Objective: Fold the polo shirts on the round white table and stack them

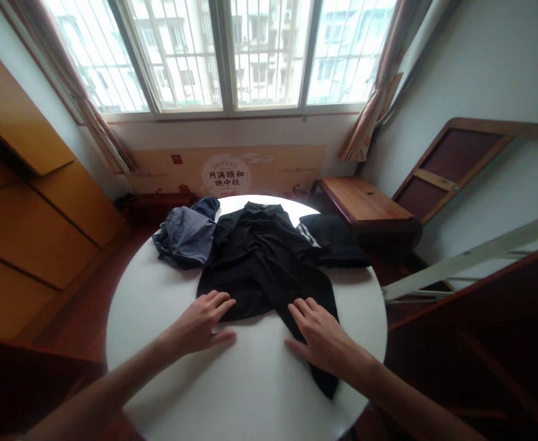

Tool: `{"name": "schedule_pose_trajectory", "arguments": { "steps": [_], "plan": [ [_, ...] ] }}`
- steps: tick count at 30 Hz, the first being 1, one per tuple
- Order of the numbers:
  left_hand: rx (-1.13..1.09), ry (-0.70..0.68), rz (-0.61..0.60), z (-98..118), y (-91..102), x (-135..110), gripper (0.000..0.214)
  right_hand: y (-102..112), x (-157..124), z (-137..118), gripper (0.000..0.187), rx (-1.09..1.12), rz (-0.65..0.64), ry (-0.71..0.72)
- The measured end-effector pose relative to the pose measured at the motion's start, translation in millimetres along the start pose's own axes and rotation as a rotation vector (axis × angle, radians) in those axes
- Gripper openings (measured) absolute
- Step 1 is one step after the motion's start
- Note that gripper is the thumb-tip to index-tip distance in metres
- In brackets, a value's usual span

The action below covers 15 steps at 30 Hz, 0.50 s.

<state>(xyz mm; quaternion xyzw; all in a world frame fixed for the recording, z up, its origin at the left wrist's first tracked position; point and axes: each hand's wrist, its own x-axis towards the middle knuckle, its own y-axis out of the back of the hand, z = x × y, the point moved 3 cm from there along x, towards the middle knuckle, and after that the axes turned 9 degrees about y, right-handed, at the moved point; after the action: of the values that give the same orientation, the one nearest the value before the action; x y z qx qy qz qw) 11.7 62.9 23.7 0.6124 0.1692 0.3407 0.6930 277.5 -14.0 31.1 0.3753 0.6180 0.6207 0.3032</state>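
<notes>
A black collared shirt lies spread on a round white table, its collar toward the window and its lower edge toward me. One dark flap of it trails down past my right hand toward the table's near right. My left hand rests at the shirt's lower left corner, fingertips on the cloth, thumb apart on the table. On the lower right part lies my right hand, fingers stretched over the fabric and thumb spread away. Neither hand visibly grips the cloth.
Crumpled grey-blue clothing sits left of the shirt. A folded black garment with white stripes lies to the right, near the table's edge. Beyond stand a low wooden table, yellow cabinets and a barred window.
</notes>
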Motion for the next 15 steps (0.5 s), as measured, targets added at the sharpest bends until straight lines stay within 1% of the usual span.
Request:
{"name": "schedule_pose_trajectory", "arguments": {
  "steps": [1, 2, 3, 4, 7, 10, 12, 13, 14, 15],
  "plan": [
    [0.018, 0.024, 0.017, -2.8, -2.1, -7.0, 0.040, -2.9, -5.0, -1.7, 0.038, -0.008, 0.000, -0.001],
    [0.031, 0.045, 0.033, -6.5, -4.7, -11.2, 0.035, -5.6, -7.2, -2.9, 0.032, -0.014, -0.007, 0.012],
    [0.041, 0.058, 0.042, -10.4, -7.5, -13.1, 0.031, -8.2, -7.1, -3.2, 0.025, -0.019, -0.023, 0.027],
    [0.047, 0.066, 0.051, -14.0, -9.9, -13.6, 0.032, -10.3, -5.5, -2.4, 0.024, -0.025, -0.046, 0.035],
    [0.045, 0.095, 0.103, -21.0, -10.1, -12.8, 0.035, -10.9, 1.5, 7.1, 0.035, -0.025, -0.099, -0.013],
    [0.008, 0.133, 0.224, -22.5, 6.3, -18.6, 0.035, -0.4, -0.6, 21.5, 0.036, 0.055, -0.058, -0.086],
    [-0.038, 0.142, 0.258, -22.3, 23.3, -27.9, 0.033, 10.7, -10.6, 28.8, 0.033, 0.150, 0.005, -0.104],
    [-0.063, 0.147, 0.237, -22.4, 31.8, -33.5, 0.031, 16.4, -17.4, 30.6, 0.031, 0.205, 0.025, -0.090],
    [-0.092, 0.151, 0.190, -22.8, 39.5, -39.0, 0.028, 21.8, -24.8, 31.0, 0.028, 0.261, 0.031, -0.056],
    [-0.128, 0.155, 0.119, -23.4, 45.9, -44.2, 0.025, 27.1, -31.9, 30.4, 0.025, 0.310, 0.025, -0.011]
  ]
}}
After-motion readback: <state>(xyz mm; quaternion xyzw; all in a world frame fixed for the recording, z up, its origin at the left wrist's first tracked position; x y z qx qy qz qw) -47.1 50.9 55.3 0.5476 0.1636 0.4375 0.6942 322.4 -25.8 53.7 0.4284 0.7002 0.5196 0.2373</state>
